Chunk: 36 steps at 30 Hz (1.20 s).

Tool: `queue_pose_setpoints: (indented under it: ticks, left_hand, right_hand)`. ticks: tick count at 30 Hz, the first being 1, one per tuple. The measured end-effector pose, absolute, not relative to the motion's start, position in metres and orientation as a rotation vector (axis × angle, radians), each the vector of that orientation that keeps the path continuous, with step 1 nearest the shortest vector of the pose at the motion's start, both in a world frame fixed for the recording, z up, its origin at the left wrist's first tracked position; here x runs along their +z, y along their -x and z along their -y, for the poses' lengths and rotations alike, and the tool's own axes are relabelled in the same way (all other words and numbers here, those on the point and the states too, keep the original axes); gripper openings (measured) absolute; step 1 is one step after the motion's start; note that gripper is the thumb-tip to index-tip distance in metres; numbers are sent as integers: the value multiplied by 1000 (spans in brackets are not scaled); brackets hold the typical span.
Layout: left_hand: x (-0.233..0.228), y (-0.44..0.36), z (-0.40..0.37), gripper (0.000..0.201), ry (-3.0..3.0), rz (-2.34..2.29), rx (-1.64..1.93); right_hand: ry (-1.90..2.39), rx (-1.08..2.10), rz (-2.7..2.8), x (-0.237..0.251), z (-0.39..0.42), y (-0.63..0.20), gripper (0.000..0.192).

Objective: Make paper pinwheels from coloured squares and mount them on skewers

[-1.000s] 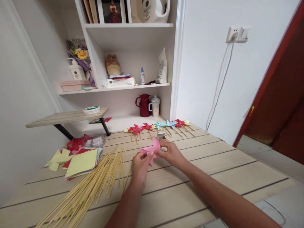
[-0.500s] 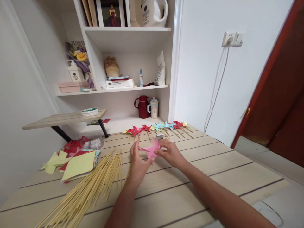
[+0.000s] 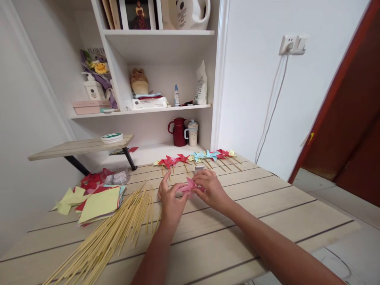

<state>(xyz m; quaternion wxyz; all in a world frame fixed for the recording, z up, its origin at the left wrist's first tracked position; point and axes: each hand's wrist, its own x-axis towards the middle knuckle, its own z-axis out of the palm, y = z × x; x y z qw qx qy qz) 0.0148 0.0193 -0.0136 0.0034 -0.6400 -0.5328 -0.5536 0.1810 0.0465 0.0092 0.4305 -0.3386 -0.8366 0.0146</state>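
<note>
A pink paper pinwheel (image 3: 190,185) is held just above the table between my two hands, partly covered by the fingers. My left hand (image 3: 172,200) pinches its left side with thumb and forefinger. From the right, my right hand (image 3: 211,188) grips the other side with closed fingertips. Behind the hands lies a small grey-white object (image 3: 199,169), its kind unclear. Finished pinwheels on sticks, such as a red one (image 3: 168,161) and a light blue one (image 3: 211,155), lie in a row at the table's far edge. A heap of thin wooden sticks (image 3: 118,223) spreads left of my left hand.
Stacked coloured paper squares (image 3: 99,204) lie at the left beside a folded yellow pinwheel (image 3: 69,200) and a clear plastic box (image 3: 118,177). A small raised shelf (image 3: 80,147) stands behind them. A red jug (image 3: 179,132) and a cup (image 3: 192,133) stand in the cabinet.
The pink pinwheel has tipped flatter, and its blades are more covered by my fingers. My two hands have come closer together around it.
</note>
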Motion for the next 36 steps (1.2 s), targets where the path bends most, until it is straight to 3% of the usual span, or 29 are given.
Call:
queue_pose_setpoints:
  ticks: [17,25,36]
  left_hand:
    - [-24,-14,-29,7,2074,1671,-2169]
    - [-20,-13,-26,16,2066,1662,-2247]
    - [-18,-17,-25,6,2046,1608,-2229]
  right_hand:
    - [863,20,2100,10,-48,-181,8]
    - [866,15,2080,5,-54,-183,4]
    - [872,-14,2108,9,-50,-183,5]
